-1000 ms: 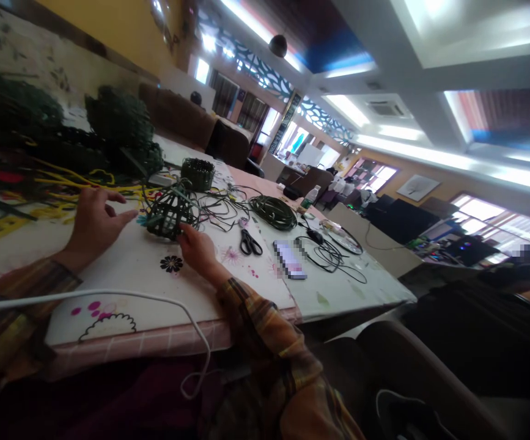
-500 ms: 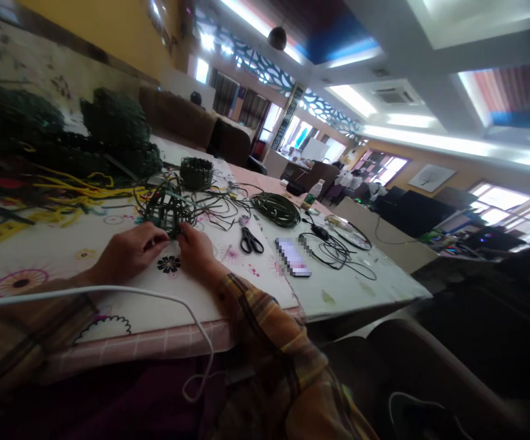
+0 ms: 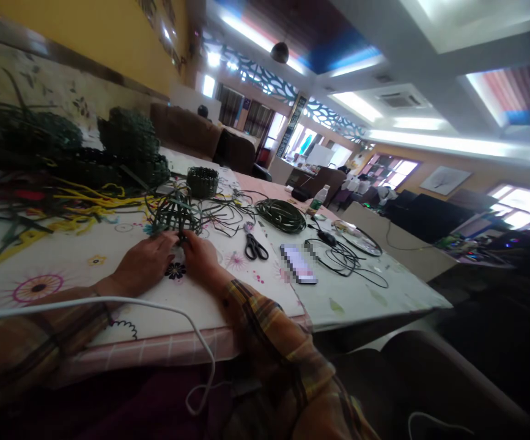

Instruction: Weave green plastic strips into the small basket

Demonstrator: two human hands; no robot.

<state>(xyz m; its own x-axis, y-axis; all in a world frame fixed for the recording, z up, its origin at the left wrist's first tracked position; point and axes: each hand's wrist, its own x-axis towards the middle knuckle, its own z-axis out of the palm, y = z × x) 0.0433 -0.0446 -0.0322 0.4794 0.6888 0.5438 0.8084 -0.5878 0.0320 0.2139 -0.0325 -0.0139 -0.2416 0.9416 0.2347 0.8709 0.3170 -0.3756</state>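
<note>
A partly woven dark green basket [image 3: 176, 214] with long loose strips lies on the flowered tablecloth [image 3: 154, 308]. My left hand [image 3: 143, 264] is closed at its near edge, fingertips pressed on the weave. Beside it my right hand [image 3: 200, 255] pinches the near side of the same basket, thumb and fingers together. The exact strips between the fingers are too small to tell. A finished-looking small round green basket [image 3: 203, 181] stands just behind. Black-handled scissors [image 3: 256, 247] lie to the right of my right hand.
Yellow strips [image 3: 85, 198] and stacked green woven pieces [image 3: 129, 137] fill the left side. A green coil [image 3: 281, 215], phone [image 3: 299, 264], black cables [image 3: 338, 253] and bottle [image 3: 319, 199] are on the right. A white cable [image 3: 154, 304] crosses over my left forearm.
My left hand has moved in against the basket's near edge, closer to my right hand. The whole view has shifted slightly, with things appearing lower and further right.
</note>
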